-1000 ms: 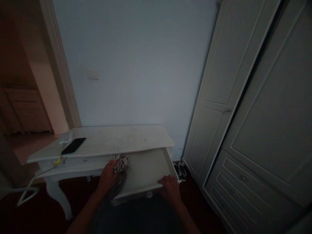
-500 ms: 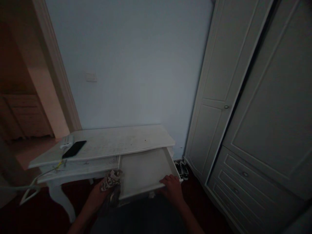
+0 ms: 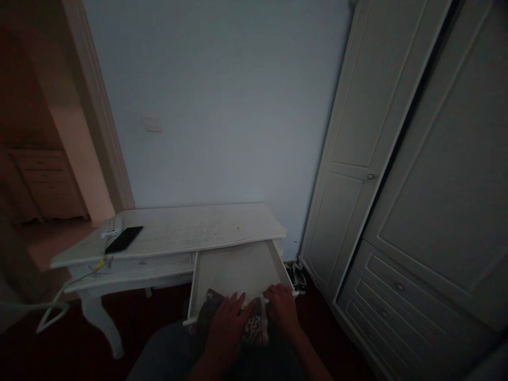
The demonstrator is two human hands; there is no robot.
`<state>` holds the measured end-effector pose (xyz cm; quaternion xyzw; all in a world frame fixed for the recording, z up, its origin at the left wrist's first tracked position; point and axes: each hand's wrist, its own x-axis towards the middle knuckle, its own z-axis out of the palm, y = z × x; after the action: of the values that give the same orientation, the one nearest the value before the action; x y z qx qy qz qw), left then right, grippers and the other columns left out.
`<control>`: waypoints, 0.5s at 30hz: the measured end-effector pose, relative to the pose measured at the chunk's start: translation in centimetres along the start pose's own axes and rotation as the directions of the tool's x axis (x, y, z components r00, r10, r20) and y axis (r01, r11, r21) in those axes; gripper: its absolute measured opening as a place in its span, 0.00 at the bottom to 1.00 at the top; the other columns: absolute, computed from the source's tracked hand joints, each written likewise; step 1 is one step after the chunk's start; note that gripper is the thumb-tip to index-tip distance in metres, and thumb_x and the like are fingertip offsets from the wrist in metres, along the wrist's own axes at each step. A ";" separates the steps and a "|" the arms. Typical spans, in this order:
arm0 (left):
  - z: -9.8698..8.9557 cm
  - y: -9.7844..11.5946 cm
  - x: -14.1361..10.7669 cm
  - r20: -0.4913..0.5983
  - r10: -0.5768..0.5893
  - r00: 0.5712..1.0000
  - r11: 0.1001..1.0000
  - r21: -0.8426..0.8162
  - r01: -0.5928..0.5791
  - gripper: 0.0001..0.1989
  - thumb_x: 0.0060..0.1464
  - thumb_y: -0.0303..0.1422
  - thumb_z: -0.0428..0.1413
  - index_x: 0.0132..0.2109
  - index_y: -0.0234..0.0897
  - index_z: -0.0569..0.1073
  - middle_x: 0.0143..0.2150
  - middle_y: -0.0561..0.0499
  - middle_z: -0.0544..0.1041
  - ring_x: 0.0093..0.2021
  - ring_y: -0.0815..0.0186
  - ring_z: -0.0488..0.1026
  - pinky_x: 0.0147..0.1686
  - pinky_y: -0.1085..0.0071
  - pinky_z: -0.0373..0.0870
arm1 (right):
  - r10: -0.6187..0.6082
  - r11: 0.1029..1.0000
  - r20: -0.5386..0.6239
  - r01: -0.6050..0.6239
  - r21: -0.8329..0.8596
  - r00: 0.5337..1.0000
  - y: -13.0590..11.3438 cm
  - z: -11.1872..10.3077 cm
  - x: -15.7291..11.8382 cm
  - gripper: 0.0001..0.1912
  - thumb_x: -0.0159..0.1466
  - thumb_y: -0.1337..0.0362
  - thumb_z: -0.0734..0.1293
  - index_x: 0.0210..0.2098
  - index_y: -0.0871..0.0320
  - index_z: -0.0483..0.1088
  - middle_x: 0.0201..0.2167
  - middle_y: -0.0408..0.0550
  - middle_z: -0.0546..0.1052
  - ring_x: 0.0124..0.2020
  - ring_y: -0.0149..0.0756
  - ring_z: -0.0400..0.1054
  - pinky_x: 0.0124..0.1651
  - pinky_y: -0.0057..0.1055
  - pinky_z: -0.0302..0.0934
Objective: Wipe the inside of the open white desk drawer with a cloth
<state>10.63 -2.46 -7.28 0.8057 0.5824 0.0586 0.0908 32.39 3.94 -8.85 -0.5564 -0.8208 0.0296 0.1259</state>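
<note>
Patterned cloth point(image 3: 257, 327) is bunched over the front edge of the pulled-out drawer point(image 3: 234, 270), left hand point(image 3: 229, 318) pretty much open on top, right hand point(image 3: 280, 308) curled onto the drawer front. Phone's point(image 3: 124, 239) sitting on the surface point(image 3: 194, 227), off left.

A dark phone point(image 3: 124, 239) is seen lying at lower left, a wooden cabinet point(image 3: 50, 182) at far left. A wall switch point(image 3: 152, 124) is mounted left of centre; the right side is filled by a pale wardrobe point(image 3: 351, 143).
</note>
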 end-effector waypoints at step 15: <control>-3.4 -0.1 3.7 -0.015 0.020 1.000 0.977 -0.212 -0.023 0.25 0.57 0.44 0.55 0.59 0.43 0.77 0.63 0.41 0.78 0.59 0.48 0.77 0.59 0.55 0.73 | -0.008 0.908 -0.420 0.183 0.378 0.907 -4.1 -3.8 0.2 0.28 0.71 0.65 0.58 0.70 0.51 0.64 0.68 0.53 0.69 0.68 0.48 0.61 0.70 0.47 0.56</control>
<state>11.01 1.39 -3.99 0.7972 0.5647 0.1267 0.1719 29.58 2.19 -4.38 -0.4695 -0.7783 0.0770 0.4096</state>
